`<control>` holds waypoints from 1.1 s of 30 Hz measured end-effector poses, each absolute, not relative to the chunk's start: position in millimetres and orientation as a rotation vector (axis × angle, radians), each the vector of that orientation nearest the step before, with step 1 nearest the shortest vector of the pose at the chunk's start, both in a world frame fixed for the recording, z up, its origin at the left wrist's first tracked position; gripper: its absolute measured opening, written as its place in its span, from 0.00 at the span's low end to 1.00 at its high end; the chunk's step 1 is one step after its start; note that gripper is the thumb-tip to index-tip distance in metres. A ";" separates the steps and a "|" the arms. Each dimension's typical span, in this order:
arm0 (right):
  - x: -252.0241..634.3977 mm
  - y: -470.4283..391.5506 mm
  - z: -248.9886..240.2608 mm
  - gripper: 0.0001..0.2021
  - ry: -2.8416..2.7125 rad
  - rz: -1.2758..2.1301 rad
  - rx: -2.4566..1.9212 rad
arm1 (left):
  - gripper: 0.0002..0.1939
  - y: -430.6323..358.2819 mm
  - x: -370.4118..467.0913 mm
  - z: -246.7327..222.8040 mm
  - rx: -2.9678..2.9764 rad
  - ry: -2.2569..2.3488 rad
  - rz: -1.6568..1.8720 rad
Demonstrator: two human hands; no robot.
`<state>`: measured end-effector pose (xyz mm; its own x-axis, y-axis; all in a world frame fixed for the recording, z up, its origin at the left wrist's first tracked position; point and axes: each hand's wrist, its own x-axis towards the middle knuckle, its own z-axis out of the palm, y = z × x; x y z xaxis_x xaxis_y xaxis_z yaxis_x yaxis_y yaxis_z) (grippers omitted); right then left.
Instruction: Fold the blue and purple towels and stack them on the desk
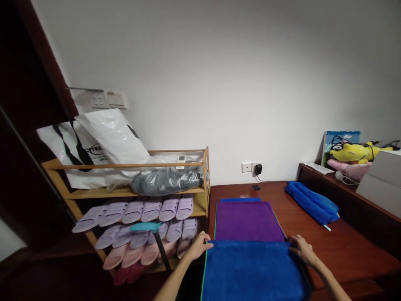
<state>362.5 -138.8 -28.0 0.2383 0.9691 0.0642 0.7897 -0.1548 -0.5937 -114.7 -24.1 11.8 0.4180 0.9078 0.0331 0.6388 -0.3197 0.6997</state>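
A blue towel (250, 271) hangs between my hands, its top edge pulled straight and its lower part running out of the bottom of the view. My left hand (200, 246) pinches the top left corner, thumb over the cloth. At the top right corner, my right hand (302, 250) grips the same towel with bent fingers. Behind it a purple towel (247, 219) with a green edge lies flat on the reddish-brown desk (272, 196). A strip of blue cloth (239, 200) shows past its far edge.
A crumpled blue cloth (311, 202) lies on the desk's right side. To the left stands a wooden shoe rack (205, 179) with several slippers (134, 211) and white bags (112, 138). A blue-topped stick (161, 248) leans before it. A yellow plush toy (352, 153) and white boxes (382, 179) sit far right.
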 end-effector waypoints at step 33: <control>370.5 -138.9 164.9 0.24 -1.094 0.546 -1.626 | 0.19 -16.2 -91.6 177.2 1.432 1.177 1.073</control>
<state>370.5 -138.9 164.9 0.4770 0.8622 0.1704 0.3818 -0.0286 -0.9238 -91.6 -16.2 177.2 0.1484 0.9875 0.0534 0.1442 -0.0750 0.9867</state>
